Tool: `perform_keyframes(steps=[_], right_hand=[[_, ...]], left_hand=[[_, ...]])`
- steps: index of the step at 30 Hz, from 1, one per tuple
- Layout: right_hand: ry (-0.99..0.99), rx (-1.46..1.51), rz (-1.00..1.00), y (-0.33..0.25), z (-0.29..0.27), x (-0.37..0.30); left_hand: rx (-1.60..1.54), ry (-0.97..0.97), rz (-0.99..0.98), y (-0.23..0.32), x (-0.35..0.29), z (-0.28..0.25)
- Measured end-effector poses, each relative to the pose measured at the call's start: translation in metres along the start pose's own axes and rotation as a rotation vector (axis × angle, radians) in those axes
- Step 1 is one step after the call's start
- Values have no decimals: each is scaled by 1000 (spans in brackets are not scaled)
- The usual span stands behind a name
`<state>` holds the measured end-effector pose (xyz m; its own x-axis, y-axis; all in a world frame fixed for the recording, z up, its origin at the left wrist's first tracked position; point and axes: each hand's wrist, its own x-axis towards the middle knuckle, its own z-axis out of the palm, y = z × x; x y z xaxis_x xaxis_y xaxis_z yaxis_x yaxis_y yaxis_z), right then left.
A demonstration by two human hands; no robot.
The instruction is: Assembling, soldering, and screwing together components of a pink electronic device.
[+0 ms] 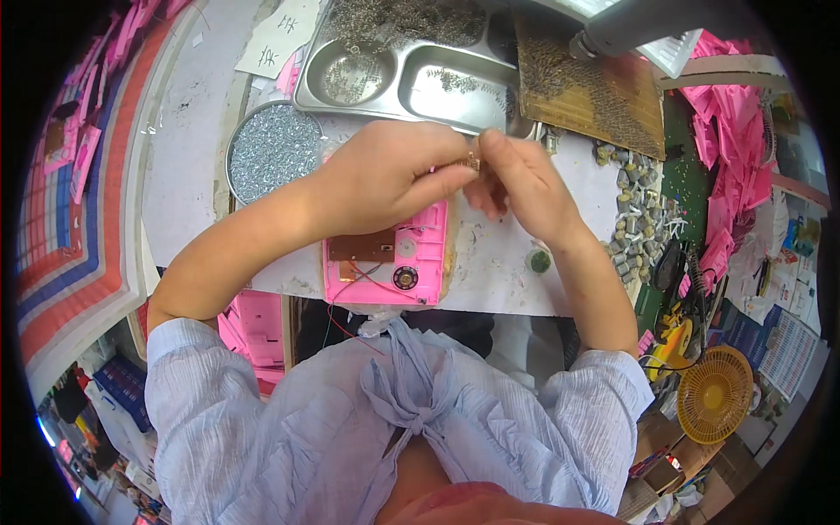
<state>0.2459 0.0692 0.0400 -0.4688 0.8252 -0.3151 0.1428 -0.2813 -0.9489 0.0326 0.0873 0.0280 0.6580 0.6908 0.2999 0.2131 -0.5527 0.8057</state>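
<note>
Above the pink plastic casing (427, 254), my two hands meet just in front of the steel tray. My left hand (385, 166) is closed, its thumb and fingers pinching a small coppery metal piece (472, 162) whose exact kind is too small to tell. Close against it, my right hand (529, 184) has its thumb and forefinger pressed together at the same spot; whatever lies between them is hidden. Inside the casing are a brown board (374, 245), a round black part (405, 277) and thin red wires (367, 282). Both hands cover the casing's far end.
A divided steel tray (394, 107) holds small metal springs. Left of it stands a round bowl (231, 166) of small silvery parts. A brown board (604, 79) carries many tiny metal pieces. Small grey cylinders (632, 210) pile at right. A lamp arm (626, 33) hangs overhead.
</note>
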Motion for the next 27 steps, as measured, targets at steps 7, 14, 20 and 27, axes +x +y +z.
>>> perform_keyframes(steps=[7, 14, 20, 27], right_hand=[[-111, 261, -53, 24, -8, 3], [274, -393, -703, 16, -7, 0], [511, -970, -1080, 20, -26, 25], [465, -933, -1300, 2, -34, 28]], left_hand=[[216, -151, 59, 5, 1, -2], [-1159, -524, -769, -10, 15, -17], [-1116, -431, -877, -23, 51, -20], [-1489, -480, -847, -33, 53, -8]])
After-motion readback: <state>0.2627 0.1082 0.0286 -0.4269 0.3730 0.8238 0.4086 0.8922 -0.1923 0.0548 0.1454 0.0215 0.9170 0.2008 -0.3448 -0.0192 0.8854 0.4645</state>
